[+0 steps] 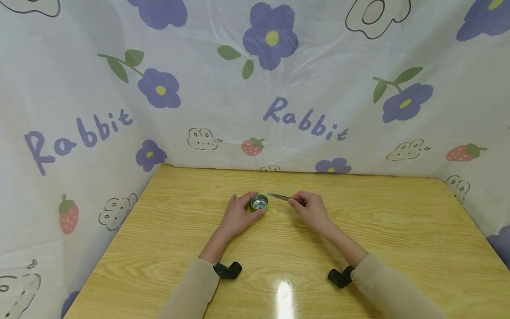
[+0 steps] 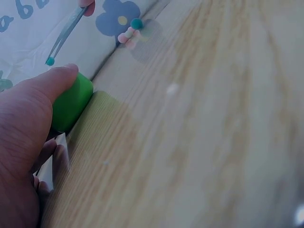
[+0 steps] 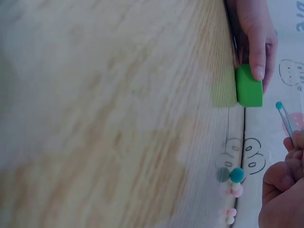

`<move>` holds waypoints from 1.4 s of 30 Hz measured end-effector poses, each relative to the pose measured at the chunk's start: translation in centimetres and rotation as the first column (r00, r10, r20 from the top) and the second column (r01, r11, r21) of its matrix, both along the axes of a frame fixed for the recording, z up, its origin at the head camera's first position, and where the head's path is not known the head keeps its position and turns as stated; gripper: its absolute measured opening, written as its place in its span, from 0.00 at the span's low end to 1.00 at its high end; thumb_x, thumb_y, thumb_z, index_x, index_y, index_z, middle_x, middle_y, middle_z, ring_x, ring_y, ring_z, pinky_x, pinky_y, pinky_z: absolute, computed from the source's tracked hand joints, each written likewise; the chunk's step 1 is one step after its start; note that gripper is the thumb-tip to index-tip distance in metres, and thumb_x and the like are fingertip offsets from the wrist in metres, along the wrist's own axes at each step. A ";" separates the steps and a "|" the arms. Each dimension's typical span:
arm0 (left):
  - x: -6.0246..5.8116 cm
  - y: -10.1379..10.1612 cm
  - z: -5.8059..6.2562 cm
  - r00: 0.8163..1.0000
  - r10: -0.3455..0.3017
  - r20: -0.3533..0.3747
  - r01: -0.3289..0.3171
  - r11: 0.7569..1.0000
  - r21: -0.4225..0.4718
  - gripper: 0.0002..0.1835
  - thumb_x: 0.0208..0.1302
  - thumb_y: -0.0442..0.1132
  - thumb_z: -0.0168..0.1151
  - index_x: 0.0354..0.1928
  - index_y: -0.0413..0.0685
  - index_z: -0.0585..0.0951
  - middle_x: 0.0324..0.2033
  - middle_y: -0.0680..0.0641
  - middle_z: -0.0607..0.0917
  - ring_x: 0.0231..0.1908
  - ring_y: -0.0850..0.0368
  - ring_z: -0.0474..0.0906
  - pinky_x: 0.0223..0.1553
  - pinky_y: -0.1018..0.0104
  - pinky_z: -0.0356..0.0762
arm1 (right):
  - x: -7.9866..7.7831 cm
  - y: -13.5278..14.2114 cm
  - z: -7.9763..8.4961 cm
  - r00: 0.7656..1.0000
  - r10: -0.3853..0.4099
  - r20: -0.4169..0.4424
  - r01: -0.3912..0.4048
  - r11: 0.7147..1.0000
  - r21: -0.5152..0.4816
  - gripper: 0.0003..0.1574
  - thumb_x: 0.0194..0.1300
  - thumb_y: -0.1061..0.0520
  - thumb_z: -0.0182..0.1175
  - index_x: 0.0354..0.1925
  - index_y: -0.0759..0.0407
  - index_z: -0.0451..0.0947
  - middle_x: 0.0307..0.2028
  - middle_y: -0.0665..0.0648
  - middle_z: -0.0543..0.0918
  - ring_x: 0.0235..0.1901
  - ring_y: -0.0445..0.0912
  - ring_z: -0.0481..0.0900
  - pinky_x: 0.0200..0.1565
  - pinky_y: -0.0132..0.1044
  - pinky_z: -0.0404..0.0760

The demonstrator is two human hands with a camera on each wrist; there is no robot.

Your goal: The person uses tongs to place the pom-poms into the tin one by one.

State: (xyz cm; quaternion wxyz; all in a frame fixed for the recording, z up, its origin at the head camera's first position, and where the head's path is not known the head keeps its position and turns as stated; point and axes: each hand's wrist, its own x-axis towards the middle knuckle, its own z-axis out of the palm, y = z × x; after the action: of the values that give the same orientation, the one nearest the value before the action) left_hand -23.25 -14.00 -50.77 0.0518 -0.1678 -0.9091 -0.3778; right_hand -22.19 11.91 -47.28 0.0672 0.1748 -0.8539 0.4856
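A small round green tin (image 1: 253, 208) with a silvery inside stands on the table, its mouth facing up. My left hand (image 1: 239, 215) holds it, thumb at the near side and fingers around the far side. Something blue shows at the bottom of the tin. My right hand (image 1: 312, 210) pinches a pair of tweezers (image 1: 282, 196), which points left toward the tin. At the tweezers' tips sits a small teal ball (image 2: 50, 61), raised above the tin's rim in the left wrist view. The right wrist view also shows the tin's green side (image 3: 249, 88) under the left thumb.
On the table beside the tin lie several small balls: a teal ball (image 3: 236, 175), a pink ball (image 3: 236, 191) and paler ones. The wooden table (image 1: 179, 186) meets a patterned cloth (image 1: 223, 102) at its back and sides. Both wrists wear black camera mounts (image 1: 229, 270).
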 end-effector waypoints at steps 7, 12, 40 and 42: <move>-0.2 0.2 0.1 1.000 0.002 0.019 -0.002 1.000 -0.006 0.34 0.68 0.53 0.70 0.70 0.47 0.75 0.63 0.45 0.81 0.65 0.46 0.75 0.78 0.43 0.40 | 0.3 -0.4 0.0 0.992 0.066 -0.110 -0.061 0.997 0.052 0.06 0.72 0.62 0.65 0.40 0.65 0.86 0.23 0.51 0.80 0.20 0.39 0.68 0.23 0.32 0.68; -0.3 0.4 0.3 1.000 0.001 0.017 -0.001 1.000 0.003 0.34 0.67 0.53 0.71 0.70 0.47 0.76 0.63 0.45 0.81 0.65 0.46 0.76 0.78 0.43 0.39 | 0.3 -0.6 0.0 0.983 0.082 -0.164 -0.072 0.995 0.066 0.05 0.71 0.63 0.65 0.40 0.66 0.86 0.22 0.47 0.78 0.19 0.37 0.67 0.22 0.32 0.67; -0.7 0.6 0.5 0.999 0.033 0.036 -0.034 0.999 0.012 0.34 0.66 0.51 0.72 0.70 0.47 0.76 0.62 0.44 0.82 0.64 0.43 0.76 0.77 0.42 0.41 | -0.1 1.2 0.3 0.997 0.067 -0.041 -0.061 0.989 0.136 0.10 0.75 0.59 0.62 0.50 0.62 0.84 0.41 0.56 0.87 0.40 0.47 0.85 0.43 0.45 0.87; -0.7 0.7 0.6 0.999 0.028 0.030 -0.028 0.999 0.015 0.34 0.66 0.51 0.72 0.70 0.46 0.76 0.61 0.44 0.82 0.63 0.43 0.77 0.77 0.41 0.41 | -0.2 1.9 0.2 0.997 0.072 -0.031 -0.066 0.987 0.149 0.10 0.75 0.59 0.62 0.49 0.62 0.84 0.44 0.57 0.87 0.42 0.49 0.85 0.44 0.47 0.87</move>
State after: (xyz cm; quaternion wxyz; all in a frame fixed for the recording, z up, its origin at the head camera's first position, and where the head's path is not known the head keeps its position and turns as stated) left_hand -23.98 -13.30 -50.20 0.0449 -0.1492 -0.9090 -0.3866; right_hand -22.35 13.78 -47.06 0.0527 0.2177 -0.8796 0.4197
